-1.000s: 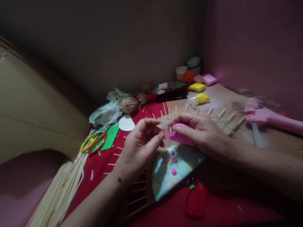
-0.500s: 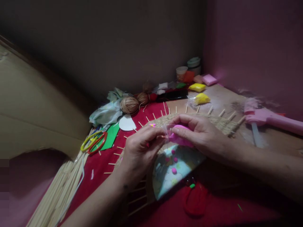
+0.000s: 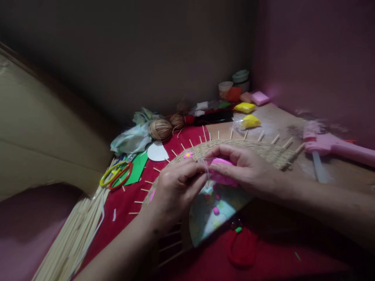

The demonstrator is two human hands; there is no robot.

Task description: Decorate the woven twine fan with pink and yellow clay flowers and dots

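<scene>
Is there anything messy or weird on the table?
Two little bits look out of place: a thin white scrap and a narrow green sliver lie loose on the dark red cloth, like stray leftovers. Nothing looks plainly broken.

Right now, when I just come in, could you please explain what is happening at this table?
A person is handling a pink lump in clear plastic. The right grip holds the lump, while the left grip seems to pinch the plastic beside it. Both are above a patterned piece with small pink balls on it. Around this runs a woven arc with sticks poking out and a pink flower on it.
</scene>
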